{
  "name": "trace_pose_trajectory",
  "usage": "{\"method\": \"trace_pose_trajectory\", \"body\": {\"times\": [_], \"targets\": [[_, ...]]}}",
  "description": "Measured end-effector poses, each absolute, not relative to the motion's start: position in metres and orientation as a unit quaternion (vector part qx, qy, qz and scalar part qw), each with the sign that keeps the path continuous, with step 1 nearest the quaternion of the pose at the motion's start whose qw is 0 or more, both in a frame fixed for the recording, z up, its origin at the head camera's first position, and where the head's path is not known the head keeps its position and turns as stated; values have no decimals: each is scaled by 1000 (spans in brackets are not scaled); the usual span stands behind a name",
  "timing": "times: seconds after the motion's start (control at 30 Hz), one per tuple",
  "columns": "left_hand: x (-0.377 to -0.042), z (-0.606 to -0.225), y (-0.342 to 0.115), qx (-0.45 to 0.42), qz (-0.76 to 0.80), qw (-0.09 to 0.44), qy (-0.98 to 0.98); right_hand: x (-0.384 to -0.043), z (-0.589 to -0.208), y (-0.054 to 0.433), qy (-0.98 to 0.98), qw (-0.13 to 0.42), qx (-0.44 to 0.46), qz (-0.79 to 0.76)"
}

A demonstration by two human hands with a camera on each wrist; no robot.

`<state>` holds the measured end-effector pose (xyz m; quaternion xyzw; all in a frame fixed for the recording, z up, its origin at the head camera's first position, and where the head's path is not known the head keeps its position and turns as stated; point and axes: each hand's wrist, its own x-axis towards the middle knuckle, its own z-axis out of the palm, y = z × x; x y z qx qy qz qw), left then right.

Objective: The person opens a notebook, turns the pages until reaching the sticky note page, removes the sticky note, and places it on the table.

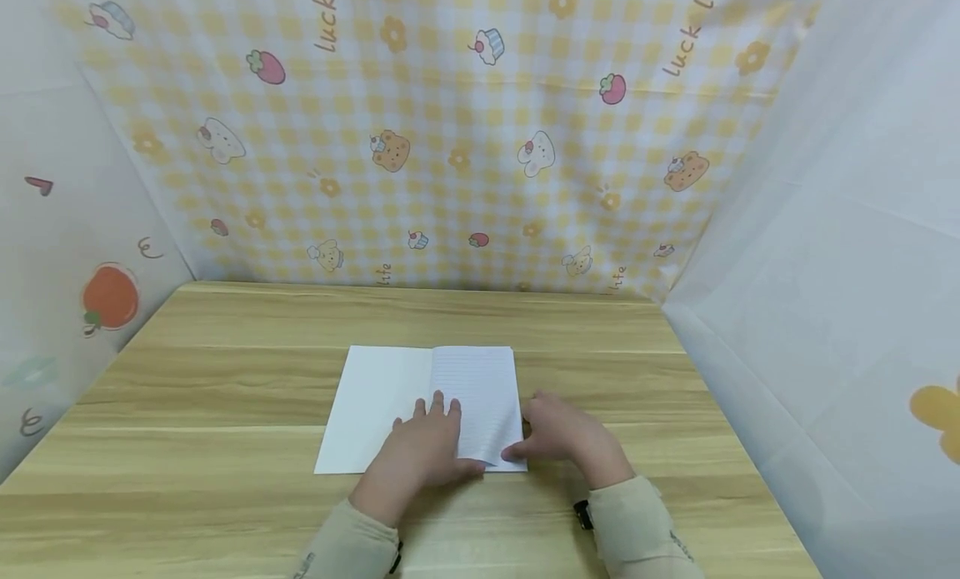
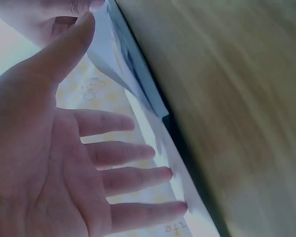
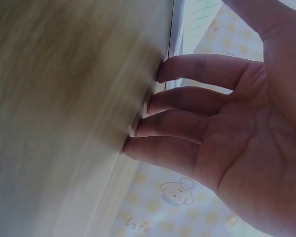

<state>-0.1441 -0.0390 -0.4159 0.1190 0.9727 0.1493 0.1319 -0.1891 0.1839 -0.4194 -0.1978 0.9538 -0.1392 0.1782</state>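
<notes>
In beige sleeves (image 1: 637, 521), resting a left hand (image 1: 423, 446) spread on the open notebook (image 1: 420, 371), with the right hand (image 1: 558, 433) loosely parted, thumb on the lined page (image 1: 480, 387), fingertips at its outer edge. Probably light, thin, easily creased; best taken gently by the raised lower page edge between both thumbs.

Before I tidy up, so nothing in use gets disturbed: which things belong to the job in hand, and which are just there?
Job in hand:
- open notebook
- left hand, fingers spread on the notebook
- right hand, at the notebook's right edge

Just there:
- wooden table, beneath the notebook
- checked cloth, hanging behind
</notes>
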Motion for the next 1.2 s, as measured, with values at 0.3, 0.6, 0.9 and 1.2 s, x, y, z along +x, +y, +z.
{"method": "trace_pose_trajectory", "body": {"times": [0.3, 0.6, 0.9, 1.2], "targets": [[-137, -409, -45, 183, 129, 72, 972, -188, -422, 186, 950, 177, -205, -155], [-129, -401, -62, 195, -10, -156, 968, -188, -423, 186, 952, 195, -175, -157], [-122, -405, -81, 153, -31, -31, 987, -187, -418, 185, 954, 191, -176, -153], [-133, -423, -92, 102, 140, 136, 975, -186, -418, 183, 953, 191, -173, -161]]}}
